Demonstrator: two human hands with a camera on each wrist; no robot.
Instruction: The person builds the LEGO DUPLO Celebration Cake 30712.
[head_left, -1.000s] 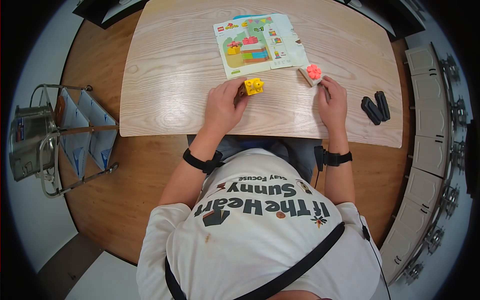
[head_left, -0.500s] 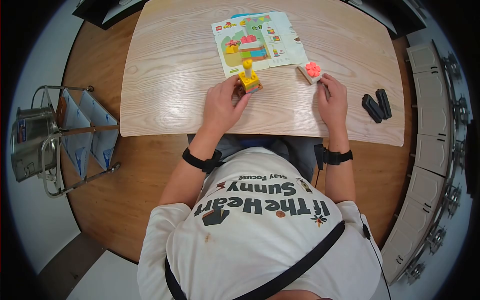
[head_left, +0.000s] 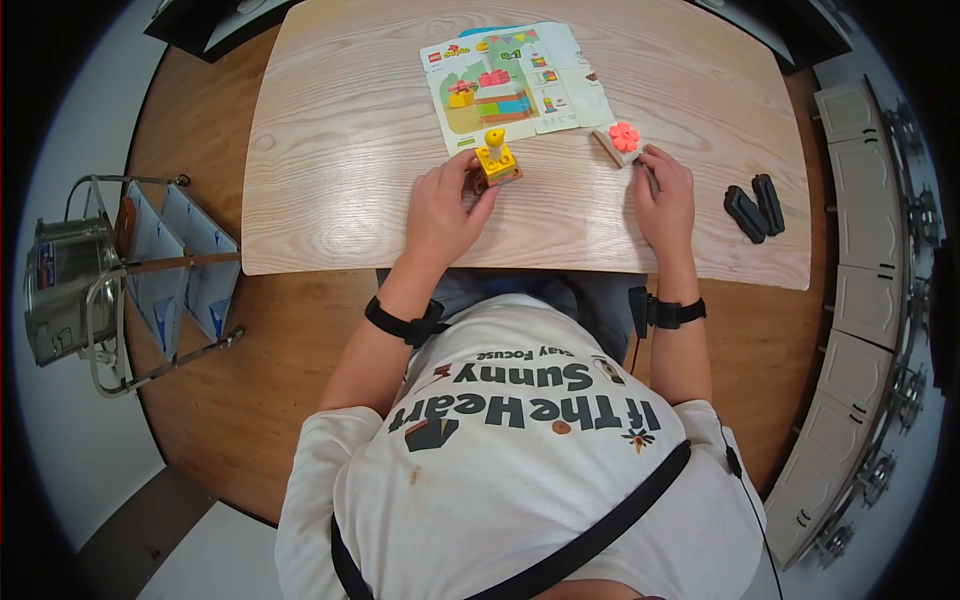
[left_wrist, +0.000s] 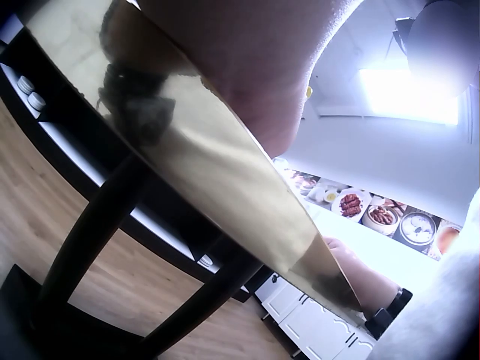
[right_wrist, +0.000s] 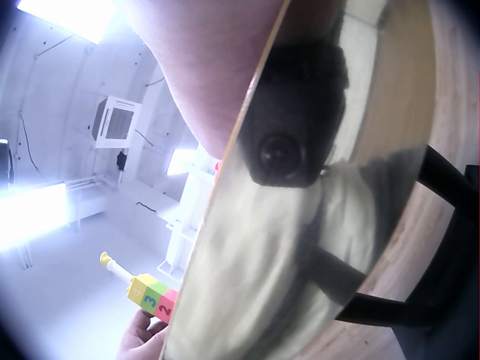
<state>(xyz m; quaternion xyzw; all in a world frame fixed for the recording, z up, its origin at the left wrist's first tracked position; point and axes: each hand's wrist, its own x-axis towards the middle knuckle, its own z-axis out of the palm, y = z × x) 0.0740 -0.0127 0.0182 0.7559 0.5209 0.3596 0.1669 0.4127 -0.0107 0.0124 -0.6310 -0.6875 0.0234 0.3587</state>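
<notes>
My left hand (head_left: 445, 210) grips the lower part of a stack of toy bricks (head_left: 497, 163), thumb and fingers on its left side. The stack has a yellow brick on top with a white candle (head_left: 496, 150) and a yellow flame piece. In the right wrist view the stack (right_wrist: 154, 295) also shows a green brick marked 3 and a red brick marked 2. My right hand (head_left: 666, 195) rests on the table, fingers loosely bent, fingertips right at the edge of a white brick (head_left: 607, 147) topped by a coral flower piece (head_left: 624, 138).
A printed building sheet (head_left: 470, 120) lies on the wooden table (head_left: 340, 140) beyond the hands, with a blue thing partly under its far edge. Two black objects (head_left: 755, 208) lie at the right. A metal trolley (head_left: 130, 265) stands left of the table.
The brick stack in my left hand has tilted: its top faced the camera, and now the candle points up and away over the sheet. My right hand has hardly moved.
</notes>
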